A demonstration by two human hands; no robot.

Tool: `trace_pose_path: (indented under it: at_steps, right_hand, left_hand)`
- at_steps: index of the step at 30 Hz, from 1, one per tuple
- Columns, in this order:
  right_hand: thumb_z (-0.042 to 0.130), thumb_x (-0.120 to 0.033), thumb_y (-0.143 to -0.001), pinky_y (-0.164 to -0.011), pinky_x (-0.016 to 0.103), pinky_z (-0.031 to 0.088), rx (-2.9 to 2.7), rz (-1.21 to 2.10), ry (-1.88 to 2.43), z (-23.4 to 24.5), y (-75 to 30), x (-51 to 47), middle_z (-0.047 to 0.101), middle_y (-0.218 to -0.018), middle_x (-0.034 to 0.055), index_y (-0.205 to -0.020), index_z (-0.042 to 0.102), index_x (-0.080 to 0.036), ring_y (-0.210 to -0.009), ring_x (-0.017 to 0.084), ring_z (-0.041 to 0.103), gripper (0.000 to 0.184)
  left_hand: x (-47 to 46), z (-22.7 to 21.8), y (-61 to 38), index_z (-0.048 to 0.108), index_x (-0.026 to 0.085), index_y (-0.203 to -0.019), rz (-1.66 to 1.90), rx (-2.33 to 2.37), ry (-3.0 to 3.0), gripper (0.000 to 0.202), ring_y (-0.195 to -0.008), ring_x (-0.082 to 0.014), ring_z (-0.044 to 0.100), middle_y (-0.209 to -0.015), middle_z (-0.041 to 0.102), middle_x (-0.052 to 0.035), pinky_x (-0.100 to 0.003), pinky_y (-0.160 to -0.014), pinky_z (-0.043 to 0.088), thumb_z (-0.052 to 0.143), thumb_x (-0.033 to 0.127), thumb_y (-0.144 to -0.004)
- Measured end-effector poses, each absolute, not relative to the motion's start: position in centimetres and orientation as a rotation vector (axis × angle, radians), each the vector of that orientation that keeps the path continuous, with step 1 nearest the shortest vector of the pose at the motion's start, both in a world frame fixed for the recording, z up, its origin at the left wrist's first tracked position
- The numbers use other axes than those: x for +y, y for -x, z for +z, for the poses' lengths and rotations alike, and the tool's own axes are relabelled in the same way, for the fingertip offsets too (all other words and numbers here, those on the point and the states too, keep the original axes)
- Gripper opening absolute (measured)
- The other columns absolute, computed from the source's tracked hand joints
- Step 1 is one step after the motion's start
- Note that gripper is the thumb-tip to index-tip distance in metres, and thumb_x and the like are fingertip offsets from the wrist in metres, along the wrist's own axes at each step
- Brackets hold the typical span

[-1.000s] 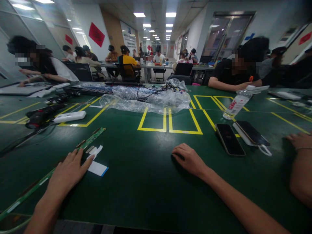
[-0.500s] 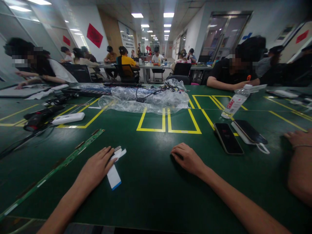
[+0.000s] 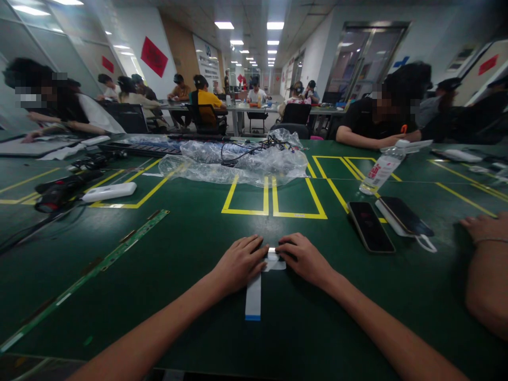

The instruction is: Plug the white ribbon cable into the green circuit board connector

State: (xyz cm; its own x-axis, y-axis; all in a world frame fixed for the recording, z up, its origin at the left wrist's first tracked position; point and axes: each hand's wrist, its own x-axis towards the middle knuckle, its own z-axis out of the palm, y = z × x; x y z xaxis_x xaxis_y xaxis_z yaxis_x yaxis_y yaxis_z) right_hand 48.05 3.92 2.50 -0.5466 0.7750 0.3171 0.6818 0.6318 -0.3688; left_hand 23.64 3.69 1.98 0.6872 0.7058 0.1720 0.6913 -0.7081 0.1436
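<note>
A white flat ribbon cable (image 3: 253, 301) with a blue-tipped end lies on the green table, pointing towards me. My left hand (image 3: 240, 263) is closed on its upper part, thumb and fingertips pressed on it, and hides part of the strip. At the far end a shiny connector edge and a translucent white flap (image 3: 275, 264) show between my two hands. My right hand (image 3: 304, 258) has its fingers curled and drawn together, fingertips at the right side of that far end. A long, narrow green circuit board (image 3: 115, 258) lies slantwise to the left of my left hand.
Clear plastic wrap (image 3: 246, 161) with black cables (image 3: 273, 142) lies across the table ahead. Two phones (image 3: 371, 226) and a tilted bottle (image 3: 383, 169) stand to the right, near another person's arm (image 3: 490, 264). A white device (image 3: 110, 192) lies left. Yellow tape marks the table (image 3: 190, 338).
My left hand has carried the ribbon cable rightwards, from beside the circuit board to my right hand. The cable has turned straighter towards me. My right hand has barely moved.
</note>
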Motion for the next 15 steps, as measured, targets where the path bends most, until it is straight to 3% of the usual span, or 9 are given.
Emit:
trace_pose_path:
  at_steps: [7,12,15]
  right_hand:
    - [0.062,-0.016,-0.091,-0.089,0.044,0.049,-2.429,0.271,1.131,2.3,-48.2,4.1,0.066,-0.115,0.0089,-0.107,0.072,-0.024,-0.107,0.025,0.057,0.02]
    - [0.061,-0.015,-0.092,-0.089,0.043,0.049,-2.449,0.287,1.139,2.7,-48.5,4.1,0.064,-0.119,0.0094,-0.11,0.072,-0.024,-0.109,0.026,0.057,0.023]
    - [0.059,-0.014,-0.092,-0.087,0.044,0.05,-2.455,0.301,1.155,2.9,-48.7,4.0,0.064,-0.121,0.0096,-0.11,0.072,-0.024,-0.11,0.026,0.056,0.024]
  left_hand:
    - [3.4,2.0,-22.3,0.045,0.024,-0.146,0.267,1.288,-2.719,0.048,-0.142,-0.0288,0.04,-0.154,0.043,-0.0112,-0.052,-0.113,0.037,0.033,0.041,-0.102]
    - [3.5,2.2,-17.9,0.04,0.021,-0.15,0.111,1.659,-2.595,0.061,-0.146,-0.0332,0.031,-0.159,0.031,-0.0142,-0.055,-0.114,0.034,0.035,0.053,-0.098]
    - [3.3,2.0,-12.5,0.042,0.015,-0.149,0.026,1.97,-2.462,0.066,-0.146,-0.0354,0.029,-0.158,0.033,-0.0165,-0.057,-0.115,0.031,0.032,0.054,-0.097]
